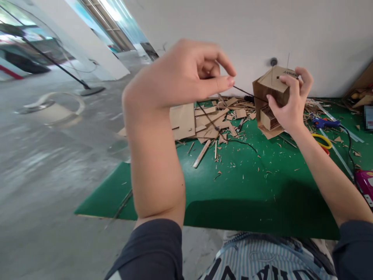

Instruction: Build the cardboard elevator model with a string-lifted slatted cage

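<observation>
My left hand [201, 72] is raised over the table, thumb and index finger pinching a thin black cord [243, 91]. From the pinch the cord runs taut to the right toward a small cardboard box structure [274, 81]. Its loose length hangs below my left hand and trails on the table. My right hand [291, 99] grips the box, thumb on its front side and fingers at the top. Thin wires stick up from the box top, which has a small hole and printed letters. Where the cord meets the box is partly hidden by my right thumb.
Cardboard scraps [212, 120] and a wooden stick [201, 154] litter the green tabletop [227, 179]. At right lie a blue glue gun [325, 123], yellow-handled scissors [323, 140] and a magenta device [364, 181]. A white wall [233, 23] stands behind the table.
</observation>
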`<state>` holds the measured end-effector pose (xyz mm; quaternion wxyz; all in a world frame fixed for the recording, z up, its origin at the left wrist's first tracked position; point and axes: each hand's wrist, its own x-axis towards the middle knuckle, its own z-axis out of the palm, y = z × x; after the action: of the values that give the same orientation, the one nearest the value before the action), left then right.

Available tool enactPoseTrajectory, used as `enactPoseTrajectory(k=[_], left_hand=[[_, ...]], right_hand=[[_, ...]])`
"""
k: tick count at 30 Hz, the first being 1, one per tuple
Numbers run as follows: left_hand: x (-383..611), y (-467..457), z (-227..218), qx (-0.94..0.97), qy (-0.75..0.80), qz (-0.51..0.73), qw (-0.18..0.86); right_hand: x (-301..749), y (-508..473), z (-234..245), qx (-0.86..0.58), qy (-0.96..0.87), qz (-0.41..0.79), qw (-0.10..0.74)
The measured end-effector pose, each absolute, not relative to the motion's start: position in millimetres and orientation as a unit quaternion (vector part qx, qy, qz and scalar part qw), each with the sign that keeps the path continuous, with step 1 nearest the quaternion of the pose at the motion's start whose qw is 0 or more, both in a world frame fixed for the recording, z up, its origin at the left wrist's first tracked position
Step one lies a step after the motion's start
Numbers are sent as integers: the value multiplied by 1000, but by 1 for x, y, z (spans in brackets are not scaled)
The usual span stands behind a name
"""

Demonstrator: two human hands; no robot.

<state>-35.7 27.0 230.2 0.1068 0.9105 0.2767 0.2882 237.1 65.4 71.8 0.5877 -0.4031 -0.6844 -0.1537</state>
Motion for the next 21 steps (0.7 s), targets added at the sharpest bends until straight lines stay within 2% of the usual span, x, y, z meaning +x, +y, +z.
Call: enactPoseTrajectory(k=[5, 9, 12, 17, 21], left_hand=[[-22, 28, 229, 858, 162, 450, 189], [-1, 51, 221, 801, 70, 545, 237], [7, 69, 216, 739, 45, 595, 312], [1, 72, 214, 708, 66, 594, 376], [-16, 43, 211, 800, 45, 486, 350]], right_hand=[[233, 66, 67, -400, -697, -137, 580], [230, 67, 62, -380, -707, -134, 581], [229, 67, 61, -381, -707, -137, 579], [227, 65, 62, -383, -708, -129, 580], [226, 67, 62, -401, -695, -133, 581]])
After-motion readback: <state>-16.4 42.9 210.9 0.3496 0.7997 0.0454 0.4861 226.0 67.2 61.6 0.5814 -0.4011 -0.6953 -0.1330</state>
